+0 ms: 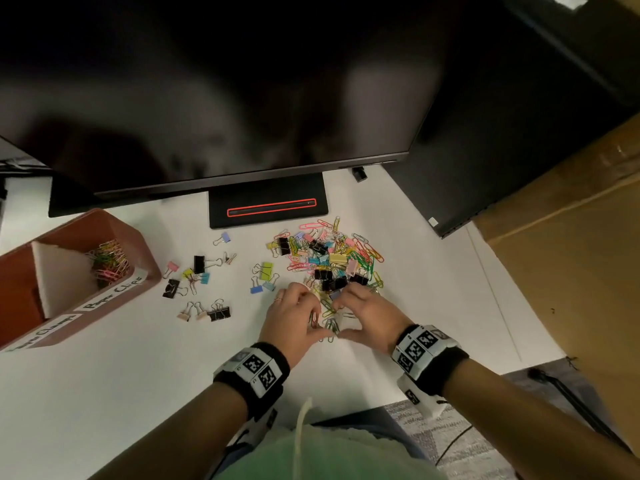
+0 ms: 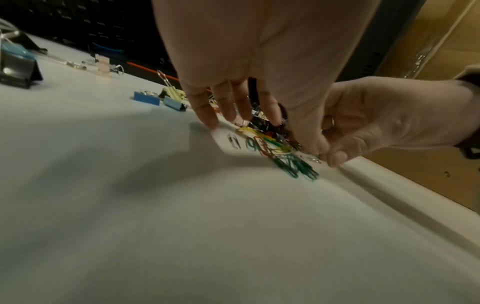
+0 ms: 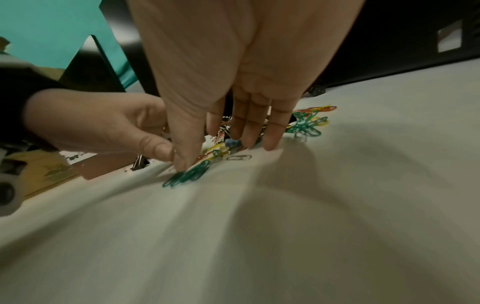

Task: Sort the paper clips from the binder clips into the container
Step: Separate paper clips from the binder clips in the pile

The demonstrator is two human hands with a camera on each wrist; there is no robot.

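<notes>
Here, left hand point(image 1: 294, 315) and right hand point(image 1: 369, 315), fingers extended, corral loose paper clips point(image 1: 330, 323) on tabletop point(image 1: 138, 393) beside mixed pile point(image 1: 332, 258); best sweep flat, excluding binder clips, toward container point(image 1: 69, 233).

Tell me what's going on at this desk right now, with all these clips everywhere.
A person is sorting a mixed pile of clips on a white desk. Both hands work at the near edge of the pile: the left hand and right hand are gathering loose paper clips between their fingertips. A brown container at the left already holds paper clips in the compartment labelled for them. Several binder clips lie scattered between the pile and the container.
</notes>
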